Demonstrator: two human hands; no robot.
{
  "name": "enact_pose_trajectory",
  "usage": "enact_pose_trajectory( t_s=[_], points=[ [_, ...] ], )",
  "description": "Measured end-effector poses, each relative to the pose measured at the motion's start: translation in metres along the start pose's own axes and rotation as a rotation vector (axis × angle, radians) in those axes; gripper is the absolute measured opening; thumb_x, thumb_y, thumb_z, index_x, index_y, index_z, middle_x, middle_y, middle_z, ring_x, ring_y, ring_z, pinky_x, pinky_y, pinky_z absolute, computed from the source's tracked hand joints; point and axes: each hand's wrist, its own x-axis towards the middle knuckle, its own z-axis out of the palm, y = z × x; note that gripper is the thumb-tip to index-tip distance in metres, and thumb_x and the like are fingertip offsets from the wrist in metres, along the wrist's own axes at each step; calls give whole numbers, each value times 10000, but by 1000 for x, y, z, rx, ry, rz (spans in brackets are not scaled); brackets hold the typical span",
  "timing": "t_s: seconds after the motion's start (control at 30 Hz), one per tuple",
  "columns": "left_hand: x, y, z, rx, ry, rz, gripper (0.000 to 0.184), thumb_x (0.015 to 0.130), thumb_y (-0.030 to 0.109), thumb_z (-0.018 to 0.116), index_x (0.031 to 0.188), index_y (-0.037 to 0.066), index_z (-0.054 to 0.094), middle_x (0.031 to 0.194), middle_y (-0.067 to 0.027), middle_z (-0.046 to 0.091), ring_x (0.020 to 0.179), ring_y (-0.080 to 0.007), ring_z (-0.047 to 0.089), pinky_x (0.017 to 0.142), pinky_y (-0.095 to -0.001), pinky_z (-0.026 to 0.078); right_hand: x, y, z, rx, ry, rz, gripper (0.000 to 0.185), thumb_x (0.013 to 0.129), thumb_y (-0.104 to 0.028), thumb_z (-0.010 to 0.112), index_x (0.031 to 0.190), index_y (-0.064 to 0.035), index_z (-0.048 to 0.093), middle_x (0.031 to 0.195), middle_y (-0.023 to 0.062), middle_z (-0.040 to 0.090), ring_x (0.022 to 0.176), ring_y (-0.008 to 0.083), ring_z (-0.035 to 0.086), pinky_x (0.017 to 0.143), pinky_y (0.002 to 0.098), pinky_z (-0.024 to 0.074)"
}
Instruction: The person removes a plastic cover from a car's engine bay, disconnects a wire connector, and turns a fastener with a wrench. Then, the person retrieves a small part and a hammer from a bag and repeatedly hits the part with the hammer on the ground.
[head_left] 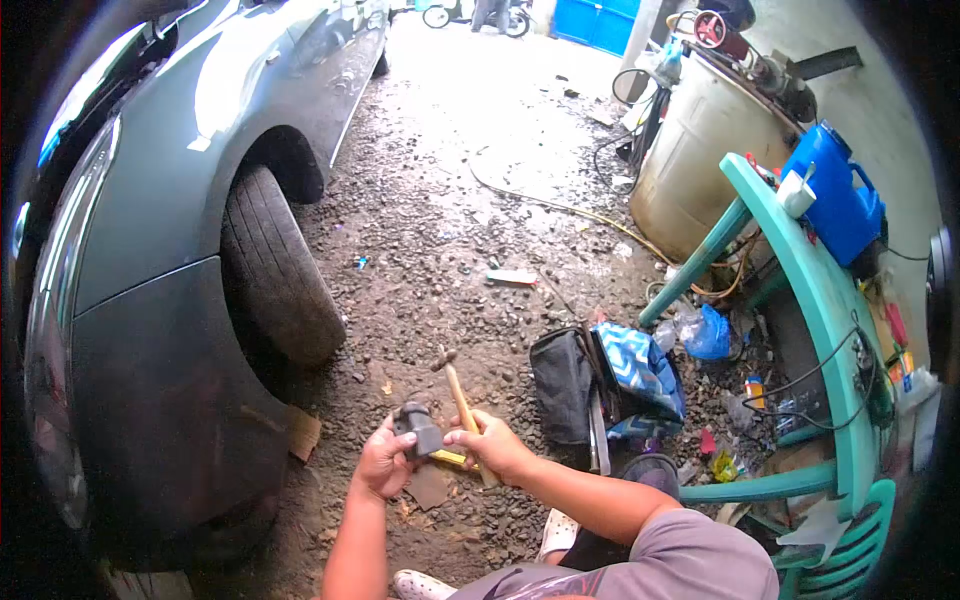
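My left hand [383,460] is closed around a dark, blocky part with a rounded top [418,430]; its exact kind I cannot make out. Beside it, my right hand [495,447] grips a hammer [461,396] by its light wooden handle. The hammer's small metal head points up and away from me, above the dark part and apart from it. Something yellow and bar-like [450,458] shows between the two hands, partly hidden by the right one. Below them, a flat brownish piece [428,487] lies on the ground.
A grey car [150,230] stands at left, its front wheel [275,265] turned outward. To the right are a black bag [562,385], a blue patterned bag [640,365] and a green plastic table [790,240] bearing a blue jug [830,195]. A hose [560,208] crosses the gravel.
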Motion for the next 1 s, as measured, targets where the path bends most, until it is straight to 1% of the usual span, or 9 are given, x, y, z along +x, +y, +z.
enact_pose_trajectory(
  t_s=[0.27,0.4,0.53,0.77,0.8,0.83,0.87,0.93,1.0],
  points=[
    [1,-23,-9,221,10,-94,630,831,22,766,1389,22,473,1261,-99,645,1159,-242,648,1044,-392,512,9,-5,-3,-1,-15,-28,404,934,-176,750,1245,-12,552,932,40,624,670,108,594,574,279,555],
    [1,-40,-58,256,278,-185,575,861,2,721,1373,85,475,1198,-72,631,1082,-251,649,832,-468,603,28,29,-18,-260,84,-76,312,941,-161,734,1184,-14,604,888,21,603,664,104,584,567,284,542],
    [1,-66,-132,277,349,-265,496,890,14,696,1340,108,514,1180,-89,633,1043,-261,657,806,-459,602,22,23,-28,-338,115,44,256,943,-146,721,1149,-27,627,817,0,590,617,89,548,535,287,463],
    [29,-103,-205,336,430,-261,462,907,1,667,1341,64,522,1115,-93,664,955,-255,688,702,-444,632,14,39,-47,-510,183,3,278,930,-174,743,1160,-46,654,766,-4,591,640,86,570,557,298,492],
    [28,-90,-174,490,551,-244,469,885,43,710,1312,57,515,1074,-97,659,931,-246,690,664,-426,634,29,71,-68,-614,188,-34,270,918,-194,720,1116,-26,647,849,69,650,736,153,607,670,349,528],
    [37,-106,-216,486,442,-284,684,844,145,796,1429,87,445,1212,-94,619,953,-242,669,732,-464,645,24,67,-66,-590,171,29,286,911,-206,730,1113,-20,647,847,73,649,740,171,610,683,365,533],
    [35,-102,-212,499,342,-260,686,864,141,781,1456,90,439,1210,-103,621,937,-244,664,741,-465,639,32,93,-82,-633,160,-70,303,913,-200,730,1141,-17,649,832,64,646,696,160,610,640,351,528],
    [41,-112,-229,468,416,-346,768,910,98,733,1570,102,339,1260,-128,632,944,-242,691,733,-393,644,13,77,-70,-532,149,89,323,920,-176,718,1192,-17,646,825,56,647,632,142,601,581,325,516],
    [44,-126,-238,481,505,-297,650,905,18,721,1504,63,474,1358,-136,599,974,-238,687,745,-375,657,3,87,-67,-613,171,106,284,940,-126,690,1182,11,635,829,23,645,623,101,575,540,276,497]
  ],
)
